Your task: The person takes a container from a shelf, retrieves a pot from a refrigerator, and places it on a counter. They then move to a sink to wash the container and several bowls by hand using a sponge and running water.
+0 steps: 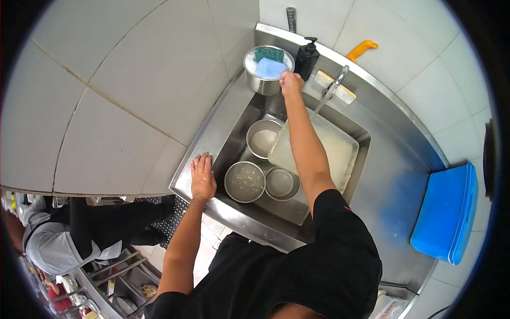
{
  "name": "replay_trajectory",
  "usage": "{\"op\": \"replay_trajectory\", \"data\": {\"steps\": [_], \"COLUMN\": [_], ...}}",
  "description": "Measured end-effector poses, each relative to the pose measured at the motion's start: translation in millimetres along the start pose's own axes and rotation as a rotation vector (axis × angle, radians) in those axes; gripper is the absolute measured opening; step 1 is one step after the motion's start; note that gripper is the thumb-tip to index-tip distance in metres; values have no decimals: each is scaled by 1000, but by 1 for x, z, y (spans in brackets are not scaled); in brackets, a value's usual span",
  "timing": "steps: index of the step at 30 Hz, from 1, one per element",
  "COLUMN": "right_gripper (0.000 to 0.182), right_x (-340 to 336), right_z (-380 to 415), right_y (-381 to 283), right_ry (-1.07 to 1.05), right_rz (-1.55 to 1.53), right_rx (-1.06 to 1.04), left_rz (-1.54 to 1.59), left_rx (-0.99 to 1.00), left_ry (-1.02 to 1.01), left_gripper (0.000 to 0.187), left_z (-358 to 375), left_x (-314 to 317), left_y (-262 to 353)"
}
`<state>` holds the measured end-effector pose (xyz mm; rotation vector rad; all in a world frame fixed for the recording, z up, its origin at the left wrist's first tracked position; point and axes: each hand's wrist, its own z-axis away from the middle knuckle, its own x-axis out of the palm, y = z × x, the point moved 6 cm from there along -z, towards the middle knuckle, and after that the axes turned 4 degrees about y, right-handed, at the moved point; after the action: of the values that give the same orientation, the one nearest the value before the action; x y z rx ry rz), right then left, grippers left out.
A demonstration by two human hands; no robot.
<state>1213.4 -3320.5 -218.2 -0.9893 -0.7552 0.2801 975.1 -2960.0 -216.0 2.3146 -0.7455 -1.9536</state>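
Observation:
My right hand (291, 84) is curled closed at the near right rim of a round metal pot (261, 85), its fingertips right beside a light blue mesh sponge (271, 68). I cannot tell what those fingers grip. Suds fill the pot, and a dark green scouring pad (269, 54) lies behind the blue sponge. My left hand (203, 178) rests palm down with spread fingers on the steel sink edge (183, 173). In the basin sit round metal pans with cloudy water (245, 182), beside a large rectangular translucent tub (337, 143) partly hidden by my right arm.
Water runs from the faucet (340, 77) into the basin. A black pump bottle (306, 58) stands beside the pot. An orange-handled tool (363, 50) lies on the back ledge. At right is a blue bin (445, 212). Another person (58, 239) is at lower left.

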Motion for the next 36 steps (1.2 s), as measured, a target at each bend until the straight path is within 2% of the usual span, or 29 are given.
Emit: {"op": "replay_trajectory", "data": {"steps": [4,9,12,13,15,16,17,18,19,21,22,23,24,25,26,28,30,32,35,36], "right_gripper": [14,18,19,15,15,15,16,18,24,28,33,33,33,34,34,35,32,31,37,37], "right_x": [12,-3,-49,-70,-115,-122,-137,-146,-158,-157,-157,-160,-156,-154,-158,-167,-173,-187,-228,-248], "right_z": [-18,-28,-2,4,9,8,-6,-4,-9,-13,-36,-37,-39,-43,-54,-77,-71,-64,-62,-57], "right_y": [-5,-4,4,5,-22,-39,-71,-104,-126,-158,-155,-153,-153,-148,-141,-134,-139,-152,-158,-167], "right_ry": [27,-377,-758,-844,-614,-600,-336,-53,88,210,157,153,81,6,-3,54,34,23,-1,17], "right_rz": [25,1,289,431,1101,1097,1334,1541,1455,1493,1625,1629,1760,1884,1881,1914,1905,1916,1900,1728], "right_rx": [-7,152,381,380,240,232,-103,-436,-420,-608,-969,-951,-857,-761,-752,-740,-786,-807,-693,-718], "left_rz": [-11,-18,6,16,3,-19,-15,23,59,390,415,495,654,923,900,948,1181,1190,1368,1425], "left_rx": [11,43,48,56,67,51,63,61,51,-9,31,90,67,-18,43,30,-32,-62,-246,-274], "left_ry": [-11,16,23,36,45,44,42,125,198,148,146,133,111,6,-17,-92,-224,-352,-501,-534], "left_gripper": [55,53,55,56,56,57,57,54,52,50,49,48,48,48,48,44,38,35,31,32], "left_z": [-1,0,1,1,3,3,-1,-3,2,-18,-28,-39,-51,-63,-76,-106,-136,-161,-185,-193], "left_x": [1,3,4,3,5,10,17,19,22,19,16,12,22,23,20,14,34,49,62,67], "left_y": [0,3,4,5,3,1,5,8,11,49,73,98,113,134,152,187,201,213,231,237]}}
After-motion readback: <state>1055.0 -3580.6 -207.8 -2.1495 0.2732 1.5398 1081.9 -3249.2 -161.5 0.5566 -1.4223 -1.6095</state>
